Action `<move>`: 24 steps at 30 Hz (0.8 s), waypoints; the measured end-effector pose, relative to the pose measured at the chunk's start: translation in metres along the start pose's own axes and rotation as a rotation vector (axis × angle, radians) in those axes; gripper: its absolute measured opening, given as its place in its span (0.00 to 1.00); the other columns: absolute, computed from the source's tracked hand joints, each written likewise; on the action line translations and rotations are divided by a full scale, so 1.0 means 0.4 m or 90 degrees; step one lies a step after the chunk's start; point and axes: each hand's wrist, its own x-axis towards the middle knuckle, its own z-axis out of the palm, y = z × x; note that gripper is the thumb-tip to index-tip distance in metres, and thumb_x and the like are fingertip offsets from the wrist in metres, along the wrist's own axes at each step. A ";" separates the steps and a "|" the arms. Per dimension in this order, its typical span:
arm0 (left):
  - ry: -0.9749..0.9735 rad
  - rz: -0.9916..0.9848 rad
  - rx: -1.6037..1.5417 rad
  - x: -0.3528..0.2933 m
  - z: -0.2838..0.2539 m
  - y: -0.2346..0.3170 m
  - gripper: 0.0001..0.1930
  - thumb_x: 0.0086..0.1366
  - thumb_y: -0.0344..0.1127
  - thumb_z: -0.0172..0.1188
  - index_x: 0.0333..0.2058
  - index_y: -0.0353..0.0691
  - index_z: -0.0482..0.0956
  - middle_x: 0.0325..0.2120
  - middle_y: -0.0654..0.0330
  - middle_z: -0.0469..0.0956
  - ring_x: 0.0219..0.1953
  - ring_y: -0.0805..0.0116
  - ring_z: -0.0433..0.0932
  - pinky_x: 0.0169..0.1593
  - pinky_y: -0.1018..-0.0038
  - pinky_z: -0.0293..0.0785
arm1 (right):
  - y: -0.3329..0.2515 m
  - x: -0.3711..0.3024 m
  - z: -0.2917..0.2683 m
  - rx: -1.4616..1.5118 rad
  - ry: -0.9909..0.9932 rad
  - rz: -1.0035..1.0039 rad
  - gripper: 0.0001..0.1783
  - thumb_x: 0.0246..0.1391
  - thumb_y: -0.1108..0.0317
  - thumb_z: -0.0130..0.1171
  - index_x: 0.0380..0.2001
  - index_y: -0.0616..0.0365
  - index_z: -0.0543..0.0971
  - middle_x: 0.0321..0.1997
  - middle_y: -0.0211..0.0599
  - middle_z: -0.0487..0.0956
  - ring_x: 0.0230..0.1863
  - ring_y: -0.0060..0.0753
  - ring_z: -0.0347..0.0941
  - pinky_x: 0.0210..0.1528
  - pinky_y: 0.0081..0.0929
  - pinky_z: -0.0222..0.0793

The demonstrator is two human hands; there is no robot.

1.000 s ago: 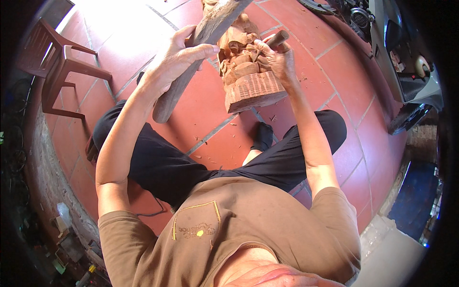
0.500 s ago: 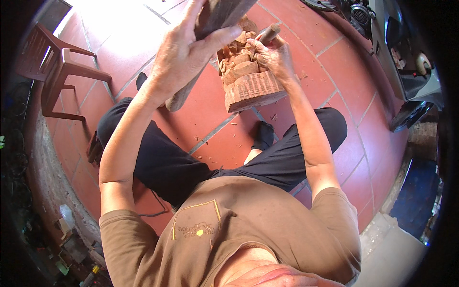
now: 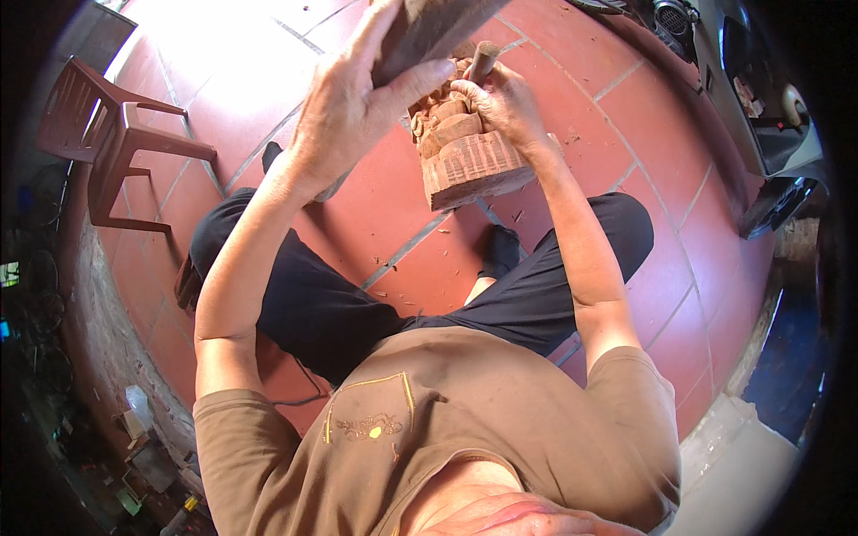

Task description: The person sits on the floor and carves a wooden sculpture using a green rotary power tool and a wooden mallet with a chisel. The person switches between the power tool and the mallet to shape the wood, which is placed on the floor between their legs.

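Person sitting on a red square-tiled floor with dark grout lines, legs spread, black trousers, brown short-sleeved T-shirt with yellow stitching on the chest. Work piece: reddish-brown carved wooden figure with a ribbed block base, sits on the floor in front of the person, roughly centred, base end toward the body. Its upper part is mostly hidden by the hands and what they hold. Left hand is wrapped round a thick grey-brown wooden club, thumb laid across the near face, fingers along the far edge; fingertips not all visible. Club runs slantwise, upper end past the top of view, lower end poking out below the wrist. Right hand has its fingers curled round a short round brown wooden handle, blunt end sticking up above the fist, right next to the figure's right flank. Working end of that tool is hidden, so can't tell whether it touches the wood. Club and handle: can't confirm contact from here. Small wood chips scattered on the tiles near the base. Brown plastic chair off to the left, dark motorbike parked on the right, both well apart from the work.
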 end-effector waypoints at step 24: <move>-0.029 0.033 0.121 -0.001 -0.042 -0.109 0.39 0.60 0.52 0.66 0.64 0.38 0.64 0.43 0.52 0.80 0.45 0.69 0.78 0.50 0.73 0.73 | 0.043 0.028 -0.017 0.013 0.010 -0.019 0.13 0.50 0.66 0.68 0.37 0.60 0.81 0.30 0.40 0.82 0.32 0.36 0.80 0.37 0.31 0.74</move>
